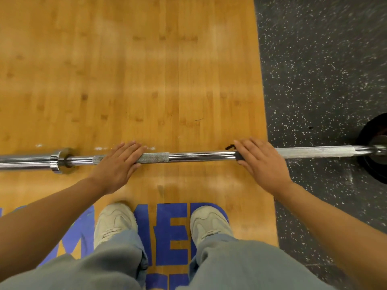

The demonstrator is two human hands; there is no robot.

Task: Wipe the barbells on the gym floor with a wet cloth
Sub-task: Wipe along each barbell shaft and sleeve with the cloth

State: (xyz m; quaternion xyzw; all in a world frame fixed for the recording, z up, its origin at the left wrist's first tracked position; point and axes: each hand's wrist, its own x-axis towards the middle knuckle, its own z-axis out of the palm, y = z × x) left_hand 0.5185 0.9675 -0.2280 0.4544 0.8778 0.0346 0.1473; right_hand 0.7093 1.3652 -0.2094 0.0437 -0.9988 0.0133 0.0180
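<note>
The long chrome steel barbell (199, 156) runs out of your view at the left edge. At the right edge the round black weight plate (374, 130) is cut off and blurred. Your right hand (261, 162) covers a dark thing on the bar; only slivers show. Your left hand (119, 164) hides part of the knurling.

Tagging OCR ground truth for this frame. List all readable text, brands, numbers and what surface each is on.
"MED" or "MER": large blue letters painted on the wooden platform, between the shoes; last letter cut by the right shoe, uncertain.
More blue lettering left of the left shoe and in a lower row between the trouser legs: partly hidden, unreadable.
Barbell, weight plate, shoes: no legible marking.
</note>
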